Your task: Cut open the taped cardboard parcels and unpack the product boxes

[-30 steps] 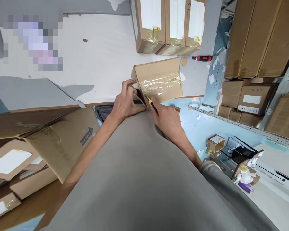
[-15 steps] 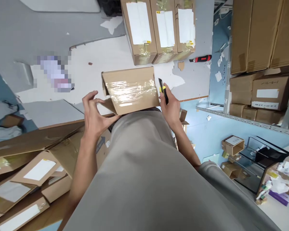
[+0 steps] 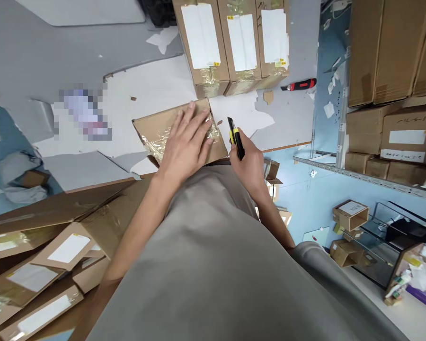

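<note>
A brown cardboard box (image 3: 166,115) with clear tape across its top lies at the near edge of the table. Spread flat over the tape is my left hand (image 3: 190,139), pressing on the box's upper face. My right hand (image 3: 249,161) is wrapped round a yellow and black box cutter (image 3: 237,142), its dark blade pointing away from me. The cutter is just right of the box, apart from it. Part of the box's near left side is hidden by my left hand and forearm.
Three taped, labelled boxes (image 3: 230,47) stand at the back. A red and black box cutter (image 3: 300,85) lies to the right. Several labelled boxes (image 3: 69,248) fill a large carton at lower left. Shelving with boxes (image 3: 406,135) is on the right.
My left hand has moved from the box's open left end onto its taped top and flattened there. The box has shifted left and turned slightly. My right hand still holds the cutter.
</note>
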Motion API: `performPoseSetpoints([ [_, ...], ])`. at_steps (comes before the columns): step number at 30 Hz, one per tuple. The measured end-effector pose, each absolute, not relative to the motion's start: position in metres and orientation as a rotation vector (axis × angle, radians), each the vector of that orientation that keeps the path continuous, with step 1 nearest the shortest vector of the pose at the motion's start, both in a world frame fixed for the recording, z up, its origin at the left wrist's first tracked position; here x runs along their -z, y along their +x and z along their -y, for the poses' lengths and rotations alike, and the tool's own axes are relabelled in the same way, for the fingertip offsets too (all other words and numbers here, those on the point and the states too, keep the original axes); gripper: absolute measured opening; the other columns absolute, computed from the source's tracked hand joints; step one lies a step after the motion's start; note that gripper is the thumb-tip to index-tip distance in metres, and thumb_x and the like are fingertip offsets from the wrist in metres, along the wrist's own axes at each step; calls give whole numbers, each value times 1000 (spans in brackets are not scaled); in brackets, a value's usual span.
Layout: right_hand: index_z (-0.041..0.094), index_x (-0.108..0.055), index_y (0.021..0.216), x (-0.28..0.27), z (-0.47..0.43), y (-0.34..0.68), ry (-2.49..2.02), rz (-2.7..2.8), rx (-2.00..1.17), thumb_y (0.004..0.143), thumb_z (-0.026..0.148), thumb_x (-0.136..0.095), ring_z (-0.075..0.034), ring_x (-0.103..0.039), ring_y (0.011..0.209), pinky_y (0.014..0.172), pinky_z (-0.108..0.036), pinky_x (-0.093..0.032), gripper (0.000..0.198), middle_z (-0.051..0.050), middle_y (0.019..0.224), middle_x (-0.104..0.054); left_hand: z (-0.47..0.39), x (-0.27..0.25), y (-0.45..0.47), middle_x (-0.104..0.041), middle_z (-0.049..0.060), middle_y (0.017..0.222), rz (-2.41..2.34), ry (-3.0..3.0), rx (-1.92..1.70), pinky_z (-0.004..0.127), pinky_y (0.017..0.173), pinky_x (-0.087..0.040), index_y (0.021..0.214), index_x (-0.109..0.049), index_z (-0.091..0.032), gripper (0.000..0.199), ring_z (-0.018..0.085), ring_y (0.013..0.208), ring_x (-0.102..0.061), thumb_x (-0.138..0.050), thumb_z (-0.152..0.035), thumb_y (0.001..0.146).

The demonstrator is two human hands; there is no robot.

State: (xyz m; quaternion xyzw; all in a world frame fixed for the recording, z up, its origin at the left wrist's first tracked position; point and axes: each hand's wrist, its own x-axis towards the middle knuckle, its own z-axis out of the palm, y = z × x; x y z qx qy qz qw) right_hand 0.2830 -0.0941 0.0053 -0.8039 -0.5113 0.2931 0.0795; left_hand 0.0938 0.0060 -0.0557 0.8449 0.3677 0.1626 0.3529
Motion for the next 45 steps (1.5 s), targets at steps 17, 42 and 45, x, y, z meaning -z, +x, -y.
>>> performPoseSetpoints([
  [17,22,-34,189,-30,59,264,-2590,1887,-1016,122,30,-34,-36,-72,142,114,-44,-62,68,-20,160,-66,0,78,102,-53,7,186,-957,1974,-469,76,151,-15,172,-56,-38,63,40,184,-28,-56,-65,116],
  [42,11,-56,166,-67,75,252,-2809,1907,-1261,121,19,-40,-37,-83,122,100,-43,-63,48,-25,127,-85,6,88,104,-58,10,182,-997,2114,-526,76,149,-21,175,-53,-38,65,37,180,-40,-53,-67,117],
  [45,11,-52,172,-69,86,255,-2776,1884,-1249,121,20,-41,-36,-84,119,98,-43,-63,54,-24,126,-86,8,87,104,-58,9,183,-998,2132,-529,74,150,-21,174,-55,-38,62,36,180,-40,-52,-66,118],
])
